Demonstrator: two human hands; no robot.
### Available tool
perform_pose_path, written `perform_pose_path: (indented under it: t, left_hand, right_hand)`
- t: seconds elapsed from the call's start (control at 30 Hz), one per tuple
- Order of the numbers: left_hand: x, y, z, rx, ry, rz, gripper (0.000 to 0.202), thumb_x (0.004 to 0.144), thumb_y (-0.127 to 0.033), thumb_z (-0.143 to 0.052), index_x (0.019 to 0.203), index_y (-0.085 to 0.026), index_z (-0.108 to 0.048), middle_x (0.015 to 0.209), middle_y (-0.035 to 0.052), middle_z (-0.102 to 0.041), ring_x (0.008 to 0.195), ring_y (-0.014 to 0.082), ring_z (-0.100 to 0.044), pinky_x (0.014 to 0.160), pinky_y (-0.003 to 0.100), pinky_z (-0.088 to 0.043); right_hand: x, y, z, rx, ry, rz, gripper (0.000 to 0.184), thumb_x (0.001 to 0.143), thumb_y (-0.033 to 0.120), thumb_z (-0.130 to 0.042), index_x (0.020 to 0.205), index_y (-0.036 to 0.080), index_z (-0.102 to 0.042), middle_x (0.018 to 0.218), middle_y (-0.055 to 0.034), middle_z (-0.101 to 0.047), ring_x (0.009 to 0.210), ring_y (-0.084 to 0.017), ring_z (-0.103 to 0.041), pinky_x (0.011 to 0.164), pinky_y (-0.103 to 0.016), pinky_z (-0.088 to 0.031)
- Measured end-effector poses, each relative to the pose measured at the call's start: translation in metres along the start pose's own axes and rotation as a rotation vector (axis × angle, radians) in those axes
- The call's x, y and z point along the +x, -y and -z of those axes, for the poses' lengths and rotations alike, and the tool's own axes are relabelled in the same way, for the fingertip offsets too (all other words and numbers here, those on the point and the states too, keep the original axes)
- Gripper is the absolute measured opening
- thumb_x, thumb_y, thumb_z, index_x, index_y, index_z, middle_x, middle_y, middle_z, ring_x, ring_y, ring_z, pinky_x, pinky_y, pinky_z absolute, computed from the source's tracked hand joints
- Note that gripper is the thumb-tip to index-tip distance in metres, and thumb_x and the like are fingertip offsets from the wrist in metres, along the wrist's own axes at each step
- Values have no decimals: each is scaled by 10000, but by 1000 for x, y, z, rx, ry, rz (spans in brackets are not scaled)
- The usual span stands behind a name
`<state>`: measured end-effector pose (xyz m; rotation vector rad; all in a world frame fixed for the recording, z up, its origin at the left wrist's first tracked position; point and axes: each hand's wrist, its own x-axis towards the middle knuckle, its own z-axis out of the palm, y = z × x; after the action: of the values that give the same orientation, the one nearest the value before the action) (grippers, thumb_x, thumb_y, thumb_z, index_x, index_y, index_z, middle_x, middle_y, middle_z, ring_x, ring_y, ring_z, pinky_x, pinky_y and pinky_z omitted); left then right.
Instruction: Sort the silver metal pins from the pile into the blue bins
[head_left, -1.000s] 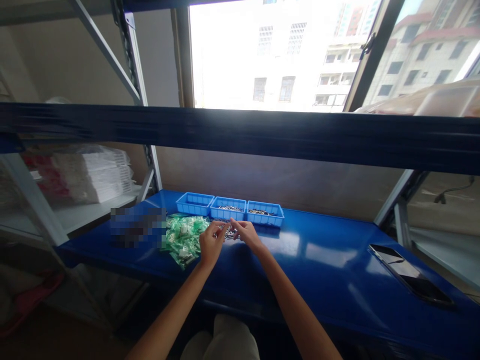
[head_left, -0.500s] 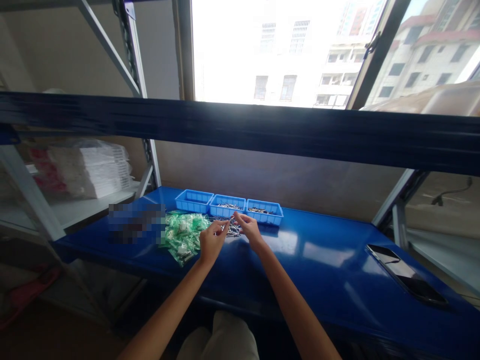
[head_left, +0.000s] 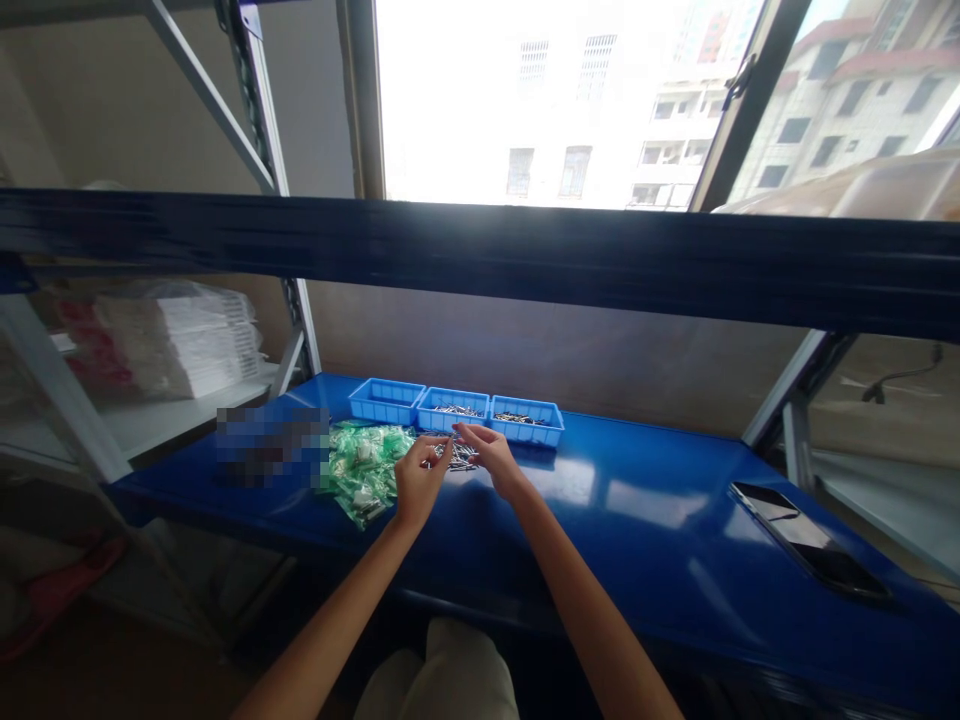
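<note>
My left hand (head_left: 418, 482) is closed in a pinch over a pile of thin metal pins or screws (head_left: 460, 460) on the blue tabletop. Facing it from the right, my right hand (head_left: 491, 460) has its fingers drawn together, its tips close to the left fingertips. Whatever lies between the fingers of either hand is too small to make out. Green plastic packets (head_left: 363, 470) lie heaped just left of my left hand. Behind the hands stand a middle blue bin (head_left: 442, 420) and a right blue bin (head_left: 536, 435), both holding small metal pieces.
A left blue bin (head_left: 382, 408) adjoins the others. On the right of the table (head_left: 600, 560) lies a phone (head_left: 810, 540). A blue shelf beam (head_left: 480, 245) crosses above the table. White stacked boxes (head_left: 202, 345) in plastic sit on a side shelf.
Both hands have shifted slightly left, and the right fingertips have moved over toward the left ones above the pile. The view has moved a little; the bins and packets stay put.
</note>
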<state>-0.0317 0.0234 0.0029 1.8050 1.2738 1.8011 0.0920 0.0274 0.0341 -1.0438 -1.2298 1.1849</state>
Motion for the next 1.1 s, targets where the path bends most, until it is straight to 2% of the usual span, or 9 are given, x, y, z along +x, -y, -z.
perform_pose_path:
  t: [0.17,0.3,0.4,0.47,0.57,0.7,0.87,1.1]
  left_hand:
    - [0,-1,0,-11,47,41,220,743,-396,-553,781,-185,-603,414,-83,-412,394,68,-402,466,185,-346]
    - [0,1,-2,-4,83,80,230,722,-410,-563,771,-186,-579,392,-97,-361,371,66,-361,434,184,-305]
    - [1,4,-2,15,121,91,236,707,-404,-565,771,-177,-573,407,-90,-382,388,72,-383,430,183,-296]
    - [2,6,-2,17,166,92,242,708,-398,-556,784,-170,-577,426,-78,-422,407,78,-411,436,183,-304]
    - [2,6,-1,37,208,101,256,717,-411,-541,768,-164,-586,413,-72,-435,395,83,-414,434,189,-306]
    - [1,5,-2,67,168,98,263,734,-426,-526,769,-178,-607,382,-78,-408,370,84,-402,445,198,-316]
    - [-1,1,-2,114,113,62,266,755,-423,-501,800,-189,-618,413,-67,-443,392,88,-429,461,200,-328]
    - [-2,-2,-3,222,267,46,273,773,-409,-466,858,-198,-617,469,-47,-515,442,108,-494,468,203,-328]
  right_hand:
    - [-1,4,-2,40,40,19,367,652,487,-634,909,230,-686,1018,-57,-631,966,-213,-537,675,-277,-431]
    - [-4,7,-3,60,138,64,316,634,459,-662,823,210,-704,1122,-67,-583,1014,-219,-522,792,-311,-420]
    - [-7,8,-3,32,252,94,285,621,441,-681,766,198,-709,1144,-75,-567,1059,-237,-499,826,-319,-407]
    - [-7,6,-4,-14,273,100,291,620,446,-679,763,194,-710,1142,-82,-567,1057,-248,-499,818,-326,-408]
    - [-3,0,-4,-28,179,115,319,616,469,-673,760,186,-710,1090,-90,-595,1034,-247,-512,817,-329,-406]
    - [6,-8,0,28,16,114,354,623,490,-656,802,189,-703,926,-73,-658,939,-214,-556,801,-322,-414]
    - [9,-10,2,-42,-44,111,379,633,514,-630,806,184,-703,825,-54,-661,775,-174,-570,704,-294,-427]
    - [12,-10,9,-109,-139,58,434,608,541,-629,798,157,-700,748,-56,-636,655,-148,-534,575,-265,-403]
